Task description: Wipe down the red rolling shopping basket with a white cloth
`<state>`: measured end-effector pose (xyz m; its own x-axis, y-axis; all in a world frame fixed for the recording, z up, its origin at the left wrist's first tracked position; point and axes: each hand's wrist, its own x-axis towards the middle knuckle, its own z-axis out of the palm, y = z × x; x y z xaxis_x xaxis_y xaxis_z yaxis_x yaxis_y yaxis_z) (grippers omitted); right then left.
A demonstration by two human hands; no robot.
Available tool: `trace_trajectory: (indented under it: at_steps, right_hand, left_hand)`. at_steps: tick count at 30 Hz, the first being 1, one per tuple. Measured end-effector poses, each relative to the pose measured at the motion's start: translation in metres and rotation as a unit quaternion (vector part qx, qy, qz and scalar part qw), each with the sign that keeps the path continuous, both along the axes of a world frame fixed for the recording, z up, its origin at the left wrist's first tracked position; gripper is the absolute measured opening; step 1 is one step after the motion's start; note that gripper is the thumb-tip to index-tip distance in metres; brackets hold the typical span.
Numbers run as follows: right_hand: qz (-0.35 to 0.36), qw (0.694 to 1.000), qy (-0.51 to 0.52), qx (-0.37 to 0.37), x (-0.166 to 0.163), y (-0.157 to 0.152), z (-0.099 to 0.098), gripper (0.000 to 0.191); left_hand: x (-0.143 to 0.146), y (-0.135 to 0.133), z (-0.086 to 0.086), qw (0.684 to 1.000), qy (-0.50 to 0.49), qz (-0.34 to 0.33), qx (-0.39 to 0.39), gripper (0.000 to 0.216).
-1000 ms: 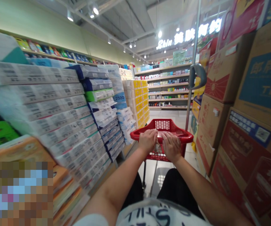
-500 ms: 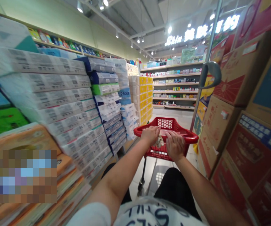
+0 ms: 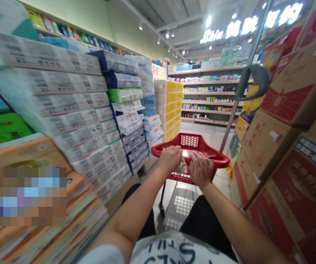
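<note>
Straight in front of me is a red plastic shopping cart (image 3: 221, 160) with a perforated basket and a metal leg with a caster below. My left hand (image 3: 170, 159) is wrapped over the left part of its near handle. To the right of it, my right hand (image 3: 201, 168) grips the same handle with fingers curled over the top. Between the two hands hangs a small pale, crumpled cloth-like item (image 3: 182, 167); I cannot make out what it is. Something pinkish and flat shows inside the basket, partly hidden by my fingers.
Stacked white tissue packs (image 3: 75, 106) line the left, with orange packs (image 3: 31, 154) nearer. Yellow-and-white packs (image 3: 171, 106) stand farther along. Cardboard boxes (image 3: 273, 143) rise on the right beside a metal pole with a grey handle (image 3: 253, 82). Stocked shelves (image 3: 210, 95) cross the far end.
The view has turned slightly, and the stacks and boxes look a little nearer. Both hands keep their hold on the cart handle.
</note>
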<state>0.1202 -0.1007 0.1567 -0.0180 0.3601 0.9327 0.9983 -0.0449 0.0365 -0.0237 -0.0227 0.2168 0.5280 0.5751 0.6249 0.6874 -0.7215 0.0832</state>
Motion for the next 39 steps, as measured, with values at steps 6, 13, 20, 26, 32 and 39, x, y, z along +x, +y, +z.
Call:
trace_trajectory:
  at_steps: [6,13,20,26,32,39]
  right_hand:
    - [0.043,0.999,0.018,0.002,-0.019,0.023,0.004,0.038]
    - [0.074,0.997,0.031,-0.021,-0.031,0.049,0.001,0.040]
    - [0.130,0.990,0.050,-0.005,-0.028,0.079,-0.005,0.040]
    - [0.173,0.983,0.062,0.000,-0.022,0.097,-0.006,0.040]
    - [0.217,0.971,0.102,0.006,-0.012,0.107,-0.004,0.041]
    - [0.216,0.966,0.125,0.075,-0.002,0.118,-0.006,0.043]
  left_hand:
    - [-0.018,0.020,-0.003,0.999,-0.013,0.032,0.013,0.033]
    - [-0.035,0.044,-0.011,0.998,-0.042,0.051,0.020,0.031]
    - [-0.043,0.066,-0.018,0.996,-0.044,0.055,0.047,0.032]
    - [-0.044,0.078,-0.024,0.992,-0.047,0.072,0.094,0.032]
    - [-0.039,0.080,-0.024,0.988,-0.028,0.079,0.128,0.033]
    - [-0.030,0.076,-0.023,0.986,0.003,0.073,0.150,0.035]
